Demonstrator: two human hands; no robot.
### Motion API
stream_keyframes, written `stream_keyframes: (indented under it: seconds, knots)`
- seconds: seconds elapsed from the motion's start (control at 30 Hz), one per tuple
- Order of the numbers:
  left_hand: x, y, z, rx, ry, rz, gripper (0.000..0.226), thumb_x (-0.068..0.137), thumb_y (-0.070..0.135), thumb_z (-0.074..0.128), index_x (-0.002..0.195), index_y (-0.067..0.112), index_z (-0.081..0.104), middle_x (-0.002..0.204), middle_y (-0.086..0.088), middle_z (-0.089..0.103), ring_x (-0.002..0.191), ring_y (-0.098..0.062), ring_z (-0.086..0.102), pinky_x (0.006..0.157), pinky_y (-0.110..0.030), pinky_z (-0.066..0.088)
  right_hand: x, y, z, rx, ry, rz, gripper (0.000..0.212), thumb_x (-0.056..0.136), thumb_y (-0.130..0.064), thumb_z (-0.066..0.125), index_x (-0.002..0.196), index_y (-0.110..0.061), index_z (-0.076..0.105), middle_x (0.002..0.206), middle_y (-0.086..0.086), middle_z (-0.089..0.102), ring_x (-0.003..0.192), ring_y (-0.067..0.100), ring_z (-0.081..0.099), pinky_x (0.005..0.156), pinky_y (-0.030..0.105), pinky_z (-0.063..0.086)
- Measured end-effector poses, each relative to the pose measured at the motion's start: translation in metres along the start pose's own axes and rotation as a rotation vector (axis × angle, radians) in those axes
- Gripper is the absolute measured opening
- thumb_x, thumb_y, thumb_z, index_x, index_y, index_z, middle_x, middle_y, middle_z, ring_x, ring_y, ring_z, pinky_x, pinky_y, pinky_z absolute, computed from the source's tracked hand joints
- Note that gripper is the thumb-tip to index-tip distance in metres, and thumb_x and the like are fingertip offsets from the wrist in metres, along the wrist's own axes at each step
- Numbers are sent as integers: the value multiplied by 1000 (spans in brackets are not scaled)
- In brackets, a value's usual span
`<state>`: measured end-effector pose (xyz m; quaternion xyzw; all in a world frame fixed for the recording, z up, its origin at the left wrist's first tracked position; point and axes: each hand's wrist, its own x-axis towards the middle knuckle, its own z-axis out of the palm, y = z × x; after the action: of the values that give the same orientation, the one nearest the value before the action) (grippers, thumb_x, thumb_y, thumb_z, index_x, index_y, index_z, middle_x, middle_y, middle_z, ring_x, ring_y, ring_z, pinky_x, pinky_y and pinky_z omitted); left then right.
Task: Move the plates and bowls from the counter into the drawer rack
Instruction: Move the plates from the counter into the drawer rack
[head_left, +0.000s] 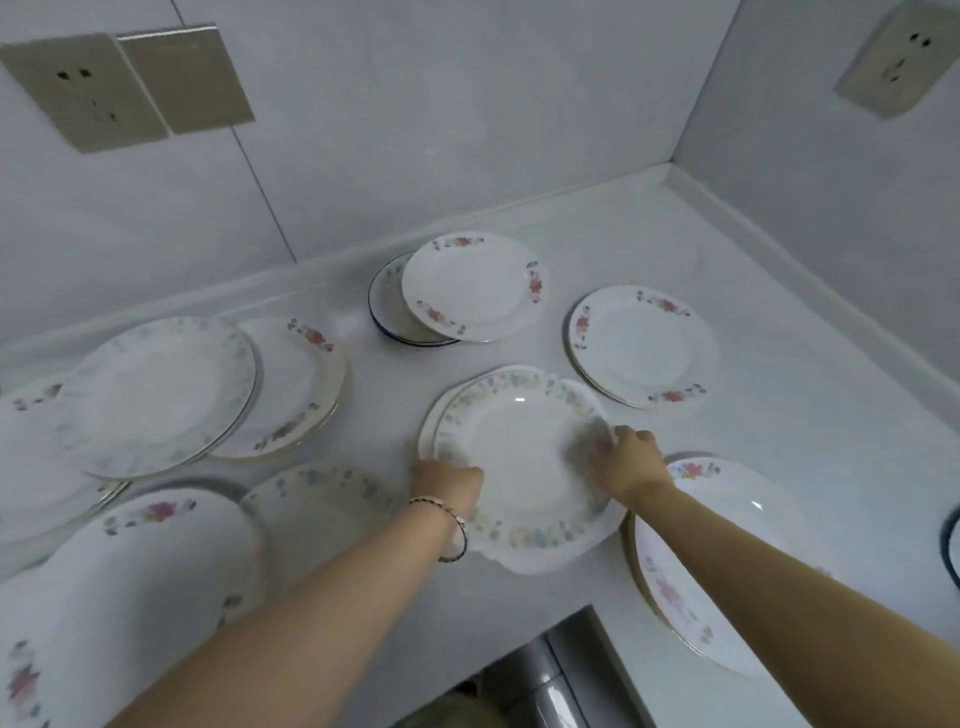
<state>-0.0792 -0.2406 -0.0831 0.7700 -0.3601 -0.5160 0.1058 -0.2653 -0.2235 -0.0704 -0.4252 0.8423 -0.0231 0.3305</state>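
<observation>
A white plate with a pale floral rim lies in the middle of the white counter, on top of a second scalloped plate. My left hand grips its left edge and my right hand grips its right edge. Behind it, a pink-flowered plate rests tilted on a blue-rimmed stack. Another pink-flowered plate lies at the right. The drawer rack is out of view.
More plates crowd the left: a large stack, a flowered one, and some at the near left. One plate lies under my right forearm. The walls carry sockets. The counter's front edge is near.
</observation>
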Motion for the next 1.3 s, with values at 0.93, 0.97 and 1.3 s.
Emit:
stream_keyframes:
  seconds: [0.93, 0.97, 1.3]
  knots:
    - [-85, -54, -84, -210, 201, 224, 29, 65, 13, 68, 91, 2, 67, 81, -4, 67, 70, -19, 62, 51, -19, 42, -58, -7, -13, 320, 29, -203, 45, 79, -36, 66, 105, 0, 59, 100, 15, 65, 95, 33, 62, 73, 31, 43]
    - [-102, -73, -87, -223, 222, 222, 19, 70, 9, 68, 89, 4, 66, 75, -1, 65, 66, -15, 60, 49, -19, 41, -76, -6, -8, 302, 5, -228, 45, 79, -37, 65, 104, -1, 59, 99, 14, 65, 93, 32, 62, 74, 31, 44]
    - [-238, -303, -125, -387, 299, -105, 50, 44, 15, 62, 91, -2, 68, 89, -11, 68, 77, -21, 66, 53, -18, 52, -254, 35, 107, 78, -437, -381, 39, 82, -27, 63, 109, 1, 59, 82, 6, 62, 68, 17, 55, 55, 28, 43]
